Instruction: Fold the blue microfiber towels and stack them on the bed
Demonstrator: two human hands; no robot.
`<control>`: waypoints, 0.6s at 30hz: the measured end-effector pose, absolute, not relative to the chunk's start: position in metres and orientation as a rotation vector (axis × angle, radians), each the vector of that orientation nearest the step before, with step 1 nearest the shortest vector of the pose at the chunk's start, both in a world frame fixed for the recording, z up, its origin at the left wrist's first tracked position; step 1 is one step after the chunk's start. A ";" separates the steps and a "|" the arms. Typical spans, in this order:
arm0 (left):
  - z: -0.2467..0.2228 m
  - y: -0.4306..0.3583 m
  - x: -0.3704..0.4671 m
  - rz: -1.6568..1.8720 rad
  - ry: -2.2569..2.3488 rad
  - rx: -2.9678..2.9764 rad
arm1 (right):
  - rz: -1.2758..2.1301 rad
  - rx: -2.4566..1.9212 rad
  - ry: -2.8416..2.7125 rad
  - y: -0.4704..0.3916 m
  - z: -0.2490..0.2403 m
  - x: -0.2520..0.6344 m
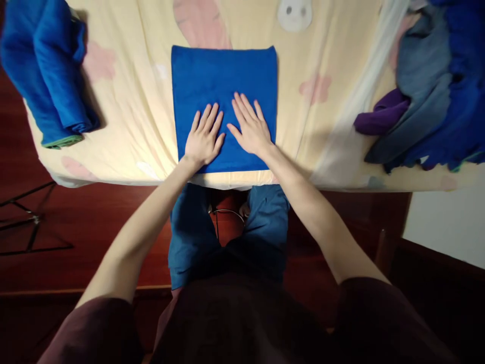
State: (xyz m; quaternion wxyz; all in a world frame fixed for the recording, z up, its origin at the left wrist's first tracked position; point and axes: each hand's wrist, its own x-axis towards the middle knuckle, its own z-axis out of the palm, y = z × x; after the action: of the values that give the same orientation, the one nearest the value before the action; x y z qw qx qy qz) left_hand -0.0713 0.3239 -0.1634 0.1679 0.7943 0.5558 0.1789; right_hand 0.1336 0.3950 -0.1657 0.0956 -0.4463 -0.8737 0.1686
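A blue cloth [223,73], roughly square, lies flat near the front edge of a bed or table covered with a pale yellow patterned sheet [132,101]. On the lower left part of the cloth rests my left hand [203,137], palm down with its fingers spread. My right hand [250,123] also lies flat on the cloth, to the right and slightly farther forward, fingers apart. The two thumbs point toward each other with a small gap between them. Neither hand grips anything.
Rolled or folded blue cloths [56,65], one with a green edge, lie at the far left. A loose heap of blue, grey [424,76] and purple cloths [384,112] is at the right. A black metal stand [34,220] stands on the floor at the left.
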 end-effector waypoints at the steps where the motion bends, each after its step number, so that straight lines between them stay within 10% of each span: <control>1: -0.166 0.308 -0.073 0.542 1.617 2.241 | 0.510 -1.388 -2.540 0.384 -0.167 0.143; 18: -0.149 0.130 -0.172 0.508 1.926 1.987 | 0.505 -1.596 -2.108 0.228 -0.165 0.240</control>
State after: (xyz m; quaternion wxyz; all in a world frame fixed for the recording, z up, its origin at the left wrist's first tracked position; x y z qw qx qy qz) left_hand -0.1716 0.1297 -0.1490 0.1630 0.6968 0.6753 0.1783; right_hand 0.2401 0.2275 -0.1652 0.2230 -0.5780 -0.7634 0.1828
